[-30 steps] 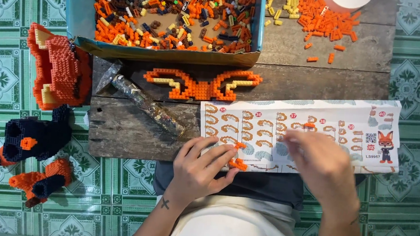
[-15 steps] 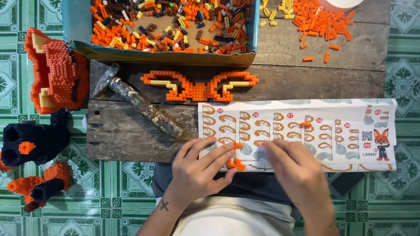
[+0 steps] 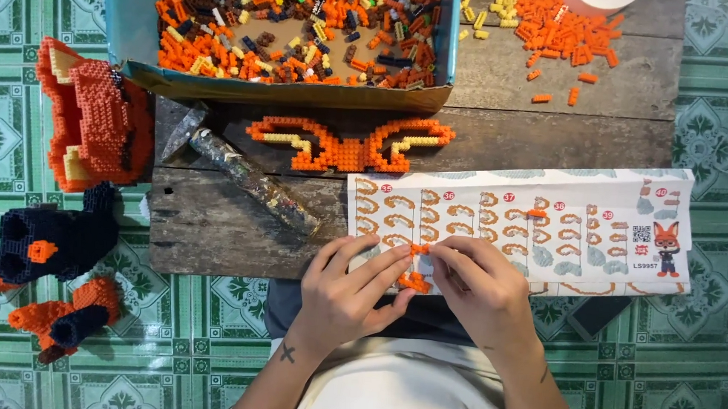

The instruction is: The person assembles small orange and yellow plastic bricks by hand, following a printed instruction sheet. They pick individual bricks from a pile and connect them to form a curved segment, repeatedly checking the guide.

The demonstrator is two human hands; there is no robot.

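My left hand [image 3: 349, 293] and my right hand [image 3: 484, 291] meet at the near edge of the wooden table [image 3: 209, 228], over the instruction sheet [image 3: 550, 230]. Between their fingertips sits a small orange brick piece [image 3: 417, 250], pinched from both sides. A second small orange brick cluster [image 3: 415, 281] rests just below it, against my left fingers. A flat orange and yellow wing-shaped brick build [image 3: 351, 144] lies on the table beyond the sheet.
A blue cardboard box [image 3: 132, 35] holds several loose orange, brown and yellow bricks. Loose orange bricks [image 3: 564, 31] lie at the back right. A hammer [image 3: 246, 175] lies left of the sheet. An orange brick head [image 3: 88, 121] and dark blue brick parts [image 3: 50, 242] sit on the tiled floor.
My right hand has moved left from the sheet's middle to meet my left hand, and both now pinch the small orange piece.
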